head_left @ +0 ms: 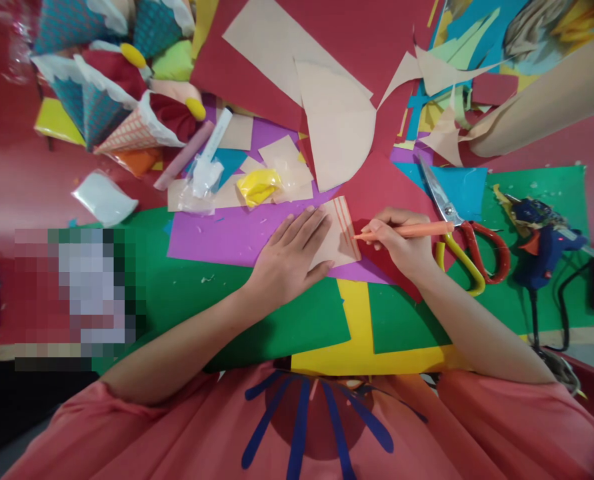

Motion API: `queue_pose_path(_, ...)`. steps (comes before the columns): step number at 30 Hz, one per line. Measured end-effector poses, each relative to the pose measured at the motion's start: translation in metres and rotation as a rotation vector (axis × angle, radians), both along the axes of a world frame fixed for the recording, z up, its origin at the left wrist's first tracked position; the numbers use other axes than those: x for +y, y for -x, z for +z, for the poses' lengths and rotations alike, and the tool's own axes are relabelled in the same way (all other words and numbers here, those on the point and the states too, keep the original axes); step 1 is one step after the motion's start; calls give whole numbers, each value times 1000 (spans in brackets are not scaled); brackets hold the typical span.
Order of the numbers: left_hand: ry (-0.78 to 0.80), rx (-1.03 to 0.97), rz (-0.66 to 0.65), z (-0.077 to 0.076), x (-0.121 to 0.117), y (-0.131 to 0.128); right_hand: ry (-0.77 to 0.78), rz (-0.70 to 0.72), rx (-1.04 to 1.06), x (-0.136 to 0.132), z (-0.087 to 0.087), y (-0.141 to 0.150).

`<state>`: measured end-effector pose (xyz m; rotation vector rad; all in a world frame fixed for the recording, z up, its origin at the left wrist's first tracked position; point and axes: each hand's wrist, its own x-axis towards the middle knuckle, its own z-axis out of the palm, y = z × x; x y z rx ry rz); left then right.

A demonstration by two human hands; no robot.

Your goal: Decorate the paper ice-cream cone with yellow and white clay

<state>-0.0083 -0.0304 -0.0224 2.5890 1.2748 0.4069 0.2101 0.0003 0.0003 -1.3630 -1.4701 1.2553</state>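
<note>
My left hand (291,257) lies flat with its fingers stretched over a small cream piece of foam or paper (331,235). Orange stripes run along the right side of this piece, which rests on a purple sheet (211,235). Between the fingers of my right hand (401,243) is an orange marker (421,229), its tip at the striped edge of the piece. Scissors (449,212) with red and yellow handles lie just beyond my right hand, partly hidden by it.
A blue glue gun (547,257) with a cord lies at the right. Cone-shaped craft pieces (147,120) crowd the upper left. Cream cut-outs (337,127) lie on red sheets ahead, near a yellow packet (258,187) and a rolled cream sheet (541,100). Green sheets (287,313) cover the front.
</note>
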Motion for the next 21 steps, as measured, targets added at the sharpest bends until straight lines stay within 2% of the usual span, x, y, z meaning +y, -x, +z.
queue_pose_path(9,-8,22,-3,1,1,0,-38,93,-130,-1,-1,3)
queue_pose_path(13,-37,30,-5,2,1,-1,-65,114,-149,-1,-2,3)
queue_pose_path(21,9,9,5,0,1,0,-65,162,-146,0,1,4)
